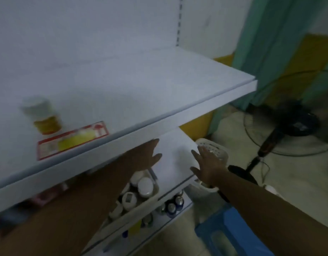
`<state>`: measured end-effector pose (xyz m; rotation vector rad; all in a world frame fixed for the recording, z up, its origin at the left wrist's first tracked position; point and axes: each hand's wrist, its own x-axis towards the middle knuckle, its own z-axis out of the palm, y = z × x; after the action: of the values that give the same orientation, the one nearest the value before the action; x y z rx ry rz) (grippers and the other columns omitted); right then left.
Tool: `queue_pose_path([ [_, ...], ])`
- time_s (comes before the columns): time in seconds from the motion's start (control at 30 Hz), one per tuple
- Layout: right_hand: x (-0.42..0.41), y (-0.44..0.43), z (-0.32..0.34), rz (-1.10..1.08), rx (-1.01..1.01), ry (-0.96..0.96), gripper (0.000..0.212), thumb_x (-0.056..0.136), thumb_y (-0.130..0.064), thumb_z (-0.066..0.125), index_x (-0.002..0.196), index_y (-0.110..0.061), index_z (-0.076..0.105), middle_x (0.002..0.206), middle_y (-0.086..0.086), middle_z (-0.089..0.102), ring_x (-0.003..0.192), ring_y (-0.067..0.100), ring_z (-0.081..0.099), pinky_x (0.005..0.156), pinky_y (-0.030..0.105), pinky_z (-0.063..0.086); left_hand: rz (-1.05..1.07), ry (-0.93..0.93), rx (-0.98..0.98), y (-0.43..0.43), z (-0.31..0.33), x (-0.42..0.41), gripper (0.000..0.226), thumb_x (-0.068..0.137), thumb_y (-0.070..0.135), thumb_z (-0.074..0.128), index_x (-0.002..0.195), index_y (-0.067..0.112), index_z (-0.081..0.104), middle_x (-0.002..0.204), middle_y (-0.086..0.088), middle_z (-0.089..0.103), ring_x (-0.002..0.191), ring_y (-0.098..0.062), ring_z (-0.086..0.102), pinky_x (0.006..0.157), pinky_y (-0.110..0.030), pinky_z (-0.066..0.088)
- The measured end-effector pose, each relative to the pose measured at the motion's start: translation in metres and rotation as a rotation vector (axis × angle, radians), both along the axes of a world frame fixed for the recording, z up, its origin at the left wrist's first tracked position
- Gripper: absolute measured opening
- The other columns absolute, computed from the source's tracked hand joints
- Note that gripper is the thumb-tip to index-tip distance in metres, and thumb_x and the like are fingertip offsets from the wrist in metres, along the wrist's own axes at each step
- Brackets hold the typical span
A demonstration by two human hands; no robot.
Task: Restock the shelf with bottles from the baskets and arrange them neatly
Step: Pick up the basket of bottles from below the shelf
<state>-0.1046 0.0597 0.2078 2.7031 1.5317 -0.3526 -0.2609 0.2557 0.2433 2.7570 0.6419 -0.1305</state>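
Forearms enter from the two bottom corners, both hands empty. Left hand [144, 156] is at centre frame, fingers straight and close together, tips just under the front lip of the upper shelf [159, 85]. Right hand [209, 163] is just right of it, fingers spread wide, palm down over the right edge of the middle shelf [172, 156]. Can't tell whether either one touches the board.

Under the left forearm, lower centre, is a white basket [135, 212]. It is tilted, with its long axis running lower left to upper right. It is packed with white-capped bottles [145, 185], caps toward the camera. Lower and to the right, on the bottom shelf, silver-capped bottles [172, 206] stand upright. Blue stool [233, 230] is on the floor, lower right. Second white basket [215, 146] is partly behind the right hand, contents hidden.

Further back, a red-and-yellow price label [72, 140] is on the upper shelf's front edge, centre left. Just behind it a single bottle [44, 117] stands on the upper shelf: yellow body, white cap, long axis vertical, cap up, blurred. Far right are a black floor fan [289, 124] and a green curtain [270, 52].
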Motion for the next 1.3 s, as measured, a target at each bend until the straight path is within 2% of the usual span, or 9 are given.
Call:
queue_pose_path([
  [0.1,0.027,-0.064,0.002,-0.163,0.031,-0.005,0.07,0.095,-0.049,0.034,0.15,-0.016,0.006,0.16,0.013,0.002,0.147,0.028,0.001,0.118,0.042,0.008,-0.209,0.031,0.021,-0.043,0.001,0.069,0.068,0.095,0.046,0.037,0.149,0.012,0.015,0.159,-0.008,0.014,0.147,-0.021,0.008,0.119,-0.039,0.006],
  [0.23,0.055,-0.162,-0.006,-0.393,0.048,0.017,0.072,0.094,-0.049,0.038,0.15,-0.014,0.008,0.16,0.012,0.003,0.147,0.026,0.001,0.118,0.04,0.008,-0.48,-0.027,-0.011,-0.113,-0.016,0.144,0.067,0.092,0.045,0.047,0.146,0.012,0.026,0.155,-0.01,0.027,0.142,-0.025,0.024,0.116,-0.039,0.017],
  [0.37,0.076,-0.257,-0.033,-0.601,0.021,0.078,0.07,0.095,-0.049,0.035,0.15,-0.014,0.008,0.16,0.012,0.0,0.147,0.025,-0.001,0.117,0.039,0.007,-0.628,0.005,-0.031,-0.187,-0.042,0.207,0.065,0.088,0.043,0.052,0.143,0.016,0.032,0.151,-0.01,0.034,0.137,-0.026,0.032,0.114,-0.042,0.027],
  [0.47,0.096,-0.313,-0.062,-0.712,-0.016,0.147,0.071,0.095,-0.051,0.033,0.15,-0.015,0.006,0.16,0.011,-0.002,0.147,0.024,-0.002,0.117,0.039,0.007,-0.683,0.092,-0.032,-0.228,-0.069,0.243,0.067,0.089,0.046,0.047,0.147,0.021,0.023,0.156,-0.005,0.024,0.143,-0.023,0.023,0.116,-0.041,0.024],
  [0.63,0.135,-0.373,-0.122,-0.861,0.022,0.267,0.073,0.093,-0.053,0.037,0.15,-0.014,0.012,0.16,0.011,0.006,0.147,0.024,0.004,0.117,0.038,0.011,-0.664,0.23,-0.06,-0.279,-0.127,0.3,0.067,0.09,0.041,0.049,0.148,0.02,0.02,0.156,-0.006,0.025,0.141,-0.023,0.027,0.113,-0.038,0.026],
  [0.93,0.167,-0.406,-0.252,-1.26,0.17,0.54,0.079,0.09,-0.056,0.044,0.146,-0.005,0.02,0.147,0.019,0.036,0.133,0.031,0.037,0.105,0.038,0.033,-0.479,0.344,-0.236,-0.318,-0.261,0.37,0.063,0.092,0.04,0.05,0.146,0.016,0.027,0.143,-0.014,0.043,0.126,-0.032,0.045,0.103,-0.038,0.038],
  [1.1,0.186,-0.383,-0.299,-1.535,0.351,0.748,0.074,0.085,-0.057,0.052,0.131,-0.002,0.036,0.127,0.022,0.049,0.114,0.038,0.051,0.096,0.043,0.043,-0.188,0.282,-0.585,-0.331,-0.321,0.392,0.063,0.089,0.039,0.056,0.141,0.014,0.031,0.145,-0.008,0.044,0.128,-0.023,0.045,0.107,-0.04,0.036],
  [1.17,0.189,-0.374,-0.31,-1.595,0.416,0.74,0.077,0.08,-0.057,0.059,0.131,-0.004,0.035,0.127,0.022,0.047,0.116,0.039,0.048,0.096,0.044,0.042,-0.177,0.238,-0.654,-0.337,-0.336,0.398,0.061,0.083,0.037,0.065,0.135,0.017,0.038,0.138,-0.004,0.051,0.123,-0.021,0.049,0.102,-0.037,0.039],
  [1.3,0.188,-0.365,-0.32,-1.666,0.621,0.738,0.081,0.069,-0.052,0.074,0.126,-0.013,0.032,0.125,0.02,0.05,0.114,0.037,0.053,0.094,0.045,0.045,-0.207,0.188,-0.694,-0.338,-0.354,0.401,0.087,0.069,0.04,0.077,0.141,0.028,0.03,0.142,0.006,0.047,0.13,-0.015,0.043,0.11,-0.04,0.035],
])
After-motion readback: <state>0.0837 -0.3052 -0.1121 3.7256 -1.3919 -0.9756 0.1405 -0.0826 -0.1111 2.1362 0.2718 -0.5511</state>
